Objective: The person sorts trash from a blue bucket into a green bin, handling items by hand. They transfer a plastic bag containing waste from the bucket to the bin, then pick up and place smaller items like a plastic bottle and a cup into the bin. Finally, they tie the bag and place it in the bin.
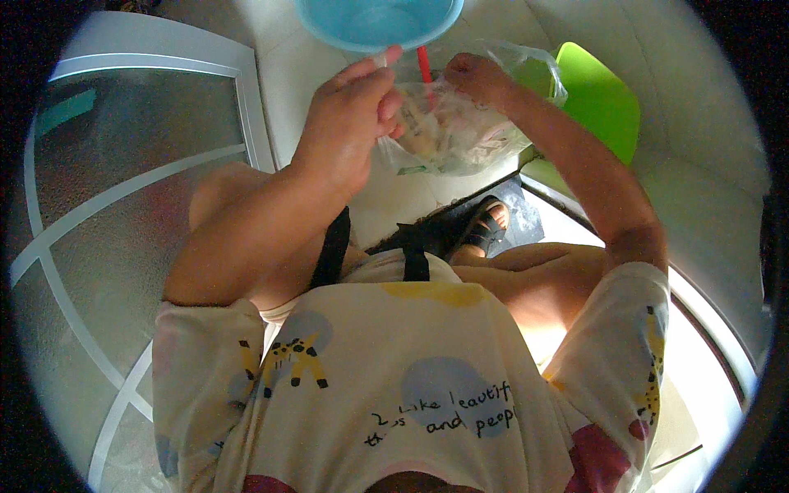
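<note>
A clear plastic bag (459, 145) with pale, crumpled contents lies in front of me, below both hands. My right hand (473, 75) is closed in a fist on its upper part, and loose film spreads to the right of the wrist. My left hand (354, 108) is at the bag's left edge with fingers curled and the index finger stretched out. Something small and white shows at its fingertips; whether these fingers grip the film I cannot tell. Between the hands, a red stick-like thing (424, 65) slants down into or behind the bag.
A light blue plastic basin (379, 28) stands on the pale tiled floor (286, 92) beyond my hands. To the right is a bright green plastic panel (601, 101). A frosted-glass door (142, 123) with a white frame is at left. My sandalled foot (490, 225) rests on a dark mat.
</note>
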`<state>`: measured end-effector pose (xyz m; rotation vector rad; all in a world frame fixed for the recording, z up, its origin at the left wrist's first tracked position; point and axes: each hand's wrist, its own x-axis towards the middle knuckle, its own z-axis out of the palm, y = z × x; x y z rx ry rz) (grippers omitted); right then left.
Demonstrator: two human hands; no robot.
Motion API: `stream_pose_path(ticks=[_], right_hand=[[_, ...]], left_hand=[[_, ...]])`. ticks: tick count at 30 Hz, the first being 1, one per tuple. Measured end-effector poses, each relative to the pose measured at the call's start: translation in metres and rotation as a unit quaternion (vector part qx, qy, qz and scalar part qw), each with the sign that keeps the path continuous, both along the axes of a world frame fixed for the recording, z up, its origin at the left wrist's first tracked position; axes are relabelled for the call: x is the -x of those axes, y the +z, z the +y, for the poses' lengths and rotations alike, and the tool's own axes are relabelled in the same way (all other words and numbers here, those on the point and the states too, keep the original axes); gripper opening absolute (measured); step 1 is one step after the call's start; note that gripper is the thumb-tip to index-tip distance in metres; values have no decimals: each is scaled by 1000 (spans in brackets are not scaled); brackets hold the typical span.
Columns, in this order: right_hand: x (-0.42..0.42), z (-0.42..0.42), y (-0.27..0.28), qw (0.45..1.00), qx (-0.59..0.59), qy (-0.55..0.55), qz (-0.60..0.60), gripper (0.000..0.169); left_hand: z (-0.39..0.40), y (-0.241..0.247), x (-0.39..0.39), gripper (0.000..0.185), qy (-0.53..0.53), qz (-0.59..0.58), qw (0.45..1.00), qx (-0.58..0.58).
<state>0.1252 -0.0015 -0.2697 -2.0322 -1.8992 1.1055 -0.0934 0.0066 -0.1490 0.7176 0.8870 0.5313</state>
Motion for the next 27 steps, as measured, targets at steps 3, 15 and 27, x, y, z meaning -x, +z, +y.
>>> stream_pose_path(ticks=[3,15,27], right_hand=[[6,-2,-13,984,-72,-93,136,30],[-8,16,-19,980,140,-123,72,22],[-14,-36,-17,821,193,-281,458,22]], left_hand=[[-4,9,-6,35,-1,34,999,17],[-1,6,-5,35,5,42,999,17],[2,2,-5,35,7,34,999,10]])
